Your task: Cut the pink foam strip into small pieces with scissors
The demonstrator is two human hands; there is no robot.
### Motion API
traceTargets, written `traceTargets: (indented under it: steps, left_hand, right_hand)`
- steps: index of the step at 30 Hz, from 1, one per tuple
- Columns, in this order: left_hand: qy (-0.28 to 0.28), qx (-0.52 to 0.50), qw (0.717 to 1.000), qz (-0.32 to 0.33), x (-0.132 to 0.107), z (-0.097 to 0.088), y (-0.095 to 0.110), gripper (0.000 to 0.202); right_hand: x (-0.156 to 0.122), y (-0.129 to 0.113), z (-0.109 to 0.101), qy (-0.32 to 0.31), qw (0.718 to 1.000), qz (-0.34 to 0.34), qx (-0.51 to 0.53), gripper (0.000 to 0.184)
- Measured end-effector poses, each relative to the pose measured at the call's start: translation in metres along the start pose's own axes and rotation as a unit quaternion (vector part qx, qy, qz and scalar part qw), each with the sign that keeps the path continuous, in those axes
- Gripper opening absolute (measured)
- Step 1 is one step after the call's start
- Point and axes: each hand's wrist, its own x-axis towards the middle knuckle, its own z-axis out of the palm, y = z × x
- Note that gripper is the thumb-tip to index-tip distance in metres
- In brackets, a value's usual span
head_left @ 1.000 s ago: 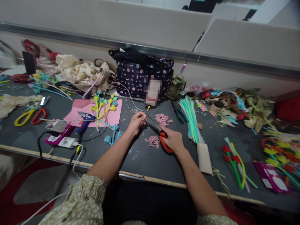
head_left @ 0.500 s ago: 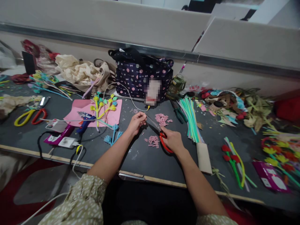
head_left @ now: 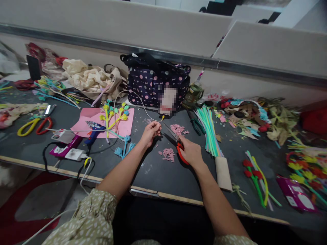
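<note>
My right hand (head_left: pixel 189 149) is closed round the red handles of a pair of scissors (head_left: pixel 180 156), whose blades point up and left toward my other hand. The blades stand apart. My left hand (head_left: pixel 151 133) is closed in a pinch just left of the blade tips; what it pinches is too small to make out. Two small piles of cut pink pieces lie by the scissors: a far pile (head_left: pixel 178 129) beyond the blades and a near pile (head_left: pixel 168 154) below them, left of the handles.
A dark patterned bag (head_left: pixel 143 81) stands behind my hands. Left are a glue gun (head_left: pixel 94 134) on pink paper (head_left: pixel 81 119), blue stems (head_left: pixel 124 148) and other scissors (head_left: pixel 44 126). Right are pliers (head_left: pixel 196 123), pipe cleaners (head_left: pixel 208 131) and red flowers (head_left: pixel 252 170).
The scissors' blades have spread wider apart. Both hands keep nearly the same places, and the whole view has shifted slightly.
</note>
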Motion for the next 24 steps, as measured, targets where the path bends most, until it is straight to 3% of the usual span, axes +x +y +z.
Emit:
traceTargets:
  steps: [8, 24]
  left_hand:
    - [-0.007, -0.004, 1.000, 0.001, -0.0001, -0.0016, 0.0003, 0.029]
    - [0.005, 0.001, 1.000, -0.001, 0.0007, -0.0005, -0.0010, 0.028]
  right_hand:
    - [0.0004, 0.0002, 0.0042, 0.016, 1.000, 0.022, 0.000, 0.039]
    - [-0.0008, -0.0009, 0.0063, 0.010, 1.000, 0.003, 0.016, 0.047]
